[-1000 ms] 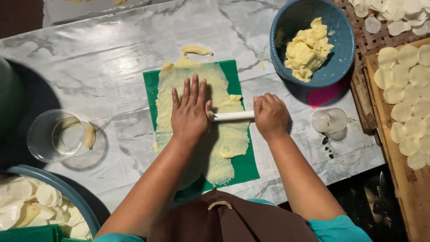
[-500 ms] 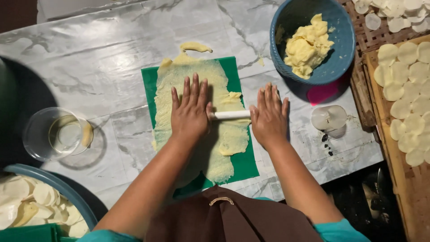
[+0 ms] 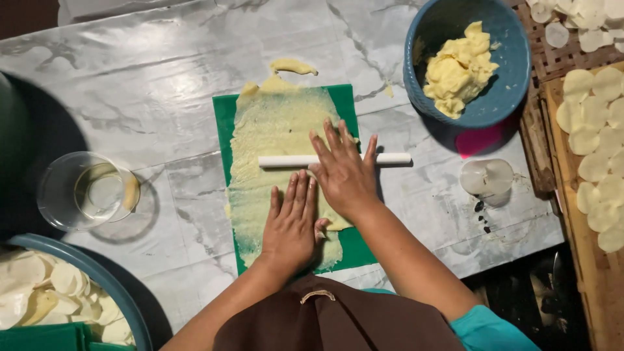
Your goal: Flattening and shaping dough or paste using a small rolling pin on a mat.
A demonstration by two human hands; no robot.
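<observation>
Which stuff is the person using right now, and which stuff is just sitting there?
In use:
left hand, flat on the dough sheet
right hand, on the white rolling pin
green mat under the dough

Just sitting there:
blue bowl of dough lumps
glass bowl
round cutter
wooden board of cut rounds
tub of rounds

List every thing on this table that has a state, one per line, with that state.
Dough sheet: rolled thin, flat on the green mat, spilling past its far edge.
White rolling pin: lying across the dough.
Right hand: open, palm flat on the pin.
Left hand: open, flat on the dough, off the pin.
Blue bowl: holds lumpy dough.
Glass bowl: some clear liquid inside.
Wooden board: covered with cut rounds.
</observation>
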